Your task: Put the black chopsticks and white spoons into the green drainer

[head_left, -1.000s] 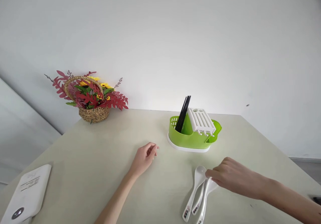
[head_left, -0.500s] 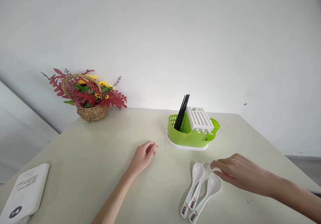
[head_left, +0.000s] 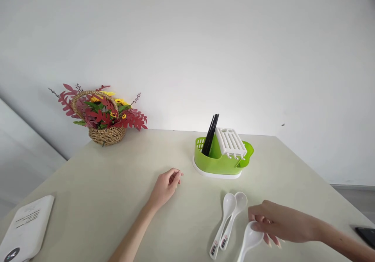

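Observation:
My right hand [head_left: 278, 222] pinches a white spoon [head_left: 252, 236] by its bowl, thumb and fingers at the rim. The end of that spoon's handle runs out of the bottom of the view. Just left of it, two more white spoons [head_left: 229, 203] [head_left: 241, 201] lie side by side on the table, their handles pointing toward me and marked with small prints. My left hand [head_left: 166, 183] rests on the table with its fingers loosely curled together and nothing showing in them. Beyond both hands stands a green utensil holder [head_left: 216, 165] with black chopsticks [head_left: 210, 136] leaning in its left compartment.
A white slotted rack [head_left: 231, 142] with hooks sits on top of the holder. At the back left stands a wicker basket [head_left: 107, 135] of artificial flowers. A white device [head_left: 27, 225] lies at the left edge, and a dark object [head_left: 366, 235] at the right edge.
My right hand moved off the spoons, then came down on the rightmost one and took hold of its bowl. That spoon has shifted toward me and right. My left hand stays put.

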{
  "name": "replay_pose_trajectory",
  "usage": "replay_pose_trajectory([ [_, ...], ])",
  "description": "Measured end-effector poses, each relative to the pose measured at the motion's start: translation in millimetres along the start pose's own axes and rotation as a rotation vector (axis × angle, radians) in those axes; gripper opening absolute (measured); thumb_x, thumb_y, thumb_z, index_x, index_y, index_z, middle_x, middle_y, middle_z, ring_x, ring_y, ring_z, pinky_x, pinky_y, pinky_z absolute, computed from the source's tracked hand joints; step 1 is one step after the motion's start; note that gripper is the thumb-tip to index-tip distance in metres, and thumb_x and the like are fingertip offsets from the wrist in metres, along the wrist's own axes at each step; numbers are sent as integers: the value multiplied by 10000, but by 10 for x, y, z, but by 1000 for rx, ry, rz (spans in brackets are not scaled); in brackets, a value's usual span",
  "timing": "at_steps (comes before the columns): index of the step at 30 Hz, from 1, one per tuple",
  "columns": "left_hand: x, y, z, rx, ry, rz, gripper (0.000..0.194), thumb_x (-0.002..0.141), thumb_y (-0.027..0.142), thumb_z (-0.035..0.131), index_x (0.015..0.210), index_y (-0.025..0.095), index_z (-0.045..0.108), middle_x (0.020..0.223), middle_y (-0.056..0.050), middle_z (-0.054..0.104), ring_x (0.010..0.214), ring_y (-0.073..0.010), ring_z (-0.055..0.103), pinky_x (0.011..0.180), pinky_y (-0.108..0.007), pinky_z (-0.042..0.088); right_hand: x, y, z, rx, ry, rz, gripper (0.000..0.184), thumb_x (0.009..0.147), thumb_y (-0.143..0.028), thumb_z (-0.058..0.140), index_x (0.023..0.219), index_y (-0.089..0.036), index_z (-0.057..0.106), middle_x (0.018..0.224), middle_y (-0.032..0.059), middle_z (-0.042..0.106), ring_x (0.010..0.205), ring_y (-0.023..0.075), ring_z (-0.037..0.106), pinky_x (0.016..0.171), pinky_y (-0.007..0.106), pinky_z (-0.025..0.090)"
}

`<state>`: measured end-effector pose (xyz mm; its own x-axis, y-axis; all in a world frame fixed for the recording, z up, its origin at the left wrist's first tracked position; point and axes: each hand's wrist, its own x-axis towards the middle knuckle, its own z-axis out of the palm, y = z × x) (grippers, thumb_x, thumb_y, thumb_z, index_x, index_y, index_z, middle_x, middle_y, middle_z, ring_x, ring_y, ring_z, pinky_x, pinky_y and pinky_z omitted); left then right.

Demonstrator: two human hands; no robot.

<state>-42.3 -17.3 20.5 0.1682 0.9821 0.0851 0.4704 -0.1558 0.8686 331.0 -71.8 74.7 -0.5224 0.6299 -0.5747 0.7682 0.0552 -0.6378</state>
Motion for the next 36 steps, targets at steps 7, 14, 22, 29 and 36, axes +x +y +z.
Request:
replay_pose_trajectory([
  [7, 2, 4, -6, -8, 12, 10, 444, 1000, 594, 471, 934, 210, 683, 754, -18, 672, 626, -145, 555, 576, -242, 417, -336, -666, -467, -145, 355, -195, 458, 1065, -579, 379, 895, -241, 637, 761, 30, 721, 680, 177, 686, 616, 277, 500],
  [14, -1, -4, -9, -15, 13, 10, 442, 1000, 594, 480, 930, 204, 677, 743, -20, 662, 619, -143, 536, 574, -241, 405, -375, -1325, -1037, -540, 1121, -267, 431, 1053, -585, 384, 1002, -272, 676, 772, 14, 709, 558, 153, 589, 536, 292, 432],
  [22, -11, -31, -11, -15, 4, 21, 444, 1006, 589, 470, 930, 206, 681, 751, -27, 669, 631, -154, 555, 586, -244, 417, 207, -1660, -1167, -885, 1125, -144, 312, 1050, -345, 370, 974, -210, 640, 828, 34, 722, 578, 145, 562, 553, 286, 273],
  [29, -16, -28, -8, -5, 6, 16, 458, 1010, 599, 454, 922, 209, 677, 743, -27, 665, 632, -157, 561, 591, -250, 420, 647, -1803, -1042, -983, 852, -91, 295, 1060, -215, 345, 859, -194, 560, 763, 39, 666, 558, 144, 552, 539, 313, 202],
  [36, -19, -37, -10, 0, -5, 18, 475, 1007, 617, 436, 907, 214, 667, 740, -31, 670, 616, -159, 555, 577, -252, 411, 873, -1933, -1016, -953, 704, 17, 211, 974, -98, 429, 923, -160, 624, 763, 90, 674, 675, 224, 676, 561, 306, 270],
])
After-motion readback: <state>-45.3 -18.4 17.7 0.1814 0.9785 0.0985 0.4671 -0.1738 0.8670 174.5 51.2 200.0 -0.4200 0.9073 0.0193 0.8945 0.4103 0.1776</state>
